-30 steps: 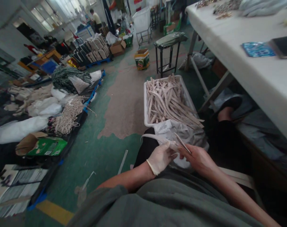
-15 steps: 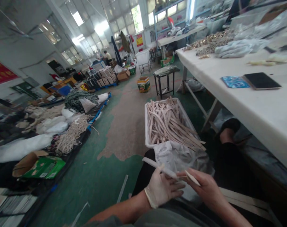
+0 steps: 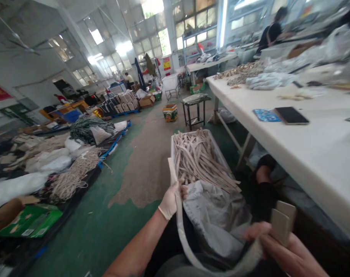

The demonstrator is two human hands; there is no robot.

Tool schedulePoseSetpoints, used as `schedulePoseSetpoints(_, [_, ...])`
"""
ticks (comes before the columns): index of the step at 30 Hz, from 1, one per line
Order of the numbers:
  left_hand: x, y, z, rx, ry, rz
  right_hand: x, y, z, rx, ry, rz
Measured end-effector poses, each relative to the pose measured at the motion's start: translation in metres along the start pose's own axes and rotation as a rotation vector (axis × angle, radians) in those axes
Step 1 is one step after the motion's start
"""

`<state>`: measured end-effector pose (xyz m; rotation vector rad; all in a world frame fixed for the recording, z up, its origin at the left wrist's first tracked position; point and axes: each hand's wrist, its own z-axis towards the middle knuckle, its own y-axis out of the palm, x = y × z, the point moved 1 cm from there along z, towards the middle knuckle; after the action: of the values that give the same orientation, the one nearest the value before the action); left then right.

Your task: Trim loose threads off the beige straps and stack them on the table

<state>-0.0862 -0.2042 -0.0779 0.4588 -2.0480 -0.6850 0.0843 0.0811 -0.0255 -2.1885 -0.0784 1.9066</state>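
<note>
Strap [image 3: 180,227]: one, pinched in gloved left hand [image 3: 169,201] at bin's [image 3: 220,152] near-left corner, sagging to right hand [image 3: 288,246], which clutches two flat tan pieces [image 3: 280,227]. Worktop [image 3: 281,142], left edge: one phone [image 3: 292,115], one blue packet [image 3: 266,115], print unreadable.

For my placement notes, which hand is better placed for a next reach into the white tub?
Probably the left hand: it is closer to the white tub, though gripping a pale strip. The right hand is farther back, holding flat tan pieces.
</note>
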Motion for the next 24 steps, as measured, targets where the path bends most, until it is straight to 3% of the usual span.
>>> schedulePoseSetpoints(3, [-0.038, 0.029, -0.017, -0.358, -0.141, 0.268, -0.022, 0.007, 0.03, -0.051, 0.003, 0.146])
schedulePoseSetpoints(6, [-0.061, 0.045, -0.033, -0.539, -0.253, 0.45, -0.035, 0.006, 0.053, -0.079, -0.039, 0.174])
schedulePoseSetpoints(11, [-0.065, 0.061, -0.05, -0.657, -0.302, 0.791, -0.041, 0.008, 0.062, -0.167, -0.113, 0.126])
schedulePoseSetpoints(17, [-0.049, 0.091, -0.06, -0.732, -0.038, 0.633, -0.051, 0.023, 0.05, -0.207, -0.292, -0.114])
schedulePoseSetpoints(20, [-0.061, 0.096, -0.064, -0.668, -0.015, 0.765, -0.056, 0.023, 0.043, -0.167, -0.417, -0.246])
schedulePoseSetpoints(24, [-0.09, 0.081, -0.068, -0.657, -0.073, 0.894, -0.058, 0.008, 0.031, -0.017, -0.437, -0.257])
